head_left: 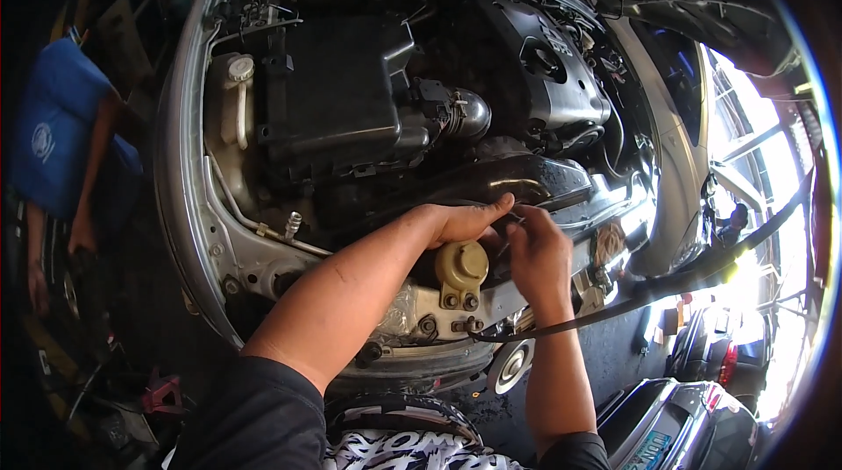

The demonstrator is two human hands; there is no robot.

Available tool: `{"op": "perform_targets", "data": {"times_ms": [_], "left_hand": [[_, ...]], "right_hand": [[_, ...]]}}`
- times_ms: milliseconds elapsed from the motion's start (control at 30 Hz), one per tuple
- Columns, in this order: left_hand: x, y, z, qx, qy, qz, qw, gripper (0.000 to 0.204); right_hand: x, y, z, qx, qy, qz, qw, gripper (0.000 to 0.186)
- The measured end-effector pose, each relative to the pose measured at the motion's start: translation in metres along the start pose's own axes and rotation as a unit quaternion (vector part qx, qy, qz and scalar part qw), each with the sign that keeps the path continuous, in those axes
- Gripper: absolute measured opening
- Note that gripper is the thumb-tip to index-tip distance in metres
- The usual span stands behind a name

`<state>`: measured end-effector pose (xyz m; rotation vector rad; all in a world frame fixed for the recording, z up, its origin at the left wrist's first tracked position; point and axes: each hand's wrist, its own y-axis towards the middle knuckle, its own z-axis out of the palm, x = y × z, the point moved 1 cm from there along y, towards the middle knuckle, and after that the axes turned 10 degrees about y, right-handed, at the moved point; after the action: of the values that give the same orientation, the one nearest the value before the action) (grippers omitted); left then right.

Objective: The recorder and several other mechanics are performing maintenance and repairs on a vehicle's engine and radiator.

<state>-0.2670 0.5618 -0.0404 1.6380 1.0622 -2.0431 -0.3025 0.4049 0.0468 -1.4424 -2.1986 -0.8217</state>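
Observation:
Both my hands are down at the front of an open engine bay, just ahead of the black fan shroud point(517, 179). My left hand point(469, 223) reaches in above a gold-coloured round car horn point(462, 267), bolted to the front panel. Its thumb points up; the fingers drop out of sight, so their grip is hidden. Close beside it, my right hand point(541, 251) has its fingers curled and pinched together. What they hold is too small and shaded to make out. My fingertips almost meet.
A black air filter box point(338, 93) and engine cover point(544, 67) fill the bay. A white reservoir point(237, 110) stands at its left side. A black cable or strap point(631, 305) runs off rightward. A person in a blue shirt point(61, 128) stands left; a parked car point(675, 426) is lower right.

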Motion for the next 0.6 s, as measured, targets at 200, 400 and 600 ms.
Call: {"op": "perform_targets", "data": {"times_ms": [200,400,600], "left_hand": [[-0.007,-0.003,0.001,0.011,0.018,-0.036,0.999,0.117],[-0.001,0.003,0.0,0.045,-0.063,-0.003,0.997,0.116],[-0.007,-0.003,-0.003,0.001,0.022,-0.031,0.999,0.12]], "right_hand": [[-0.019,0.0,-0.008,-0.052,0.003,0.036,0.998,0.026],[0.016,-0.021,0.016,0.03,0.012,-0.105,0.994,0.022],[-0.03,0.002,-0.011,-0.032,0.063,-0.046,0.996,0.019]]}}
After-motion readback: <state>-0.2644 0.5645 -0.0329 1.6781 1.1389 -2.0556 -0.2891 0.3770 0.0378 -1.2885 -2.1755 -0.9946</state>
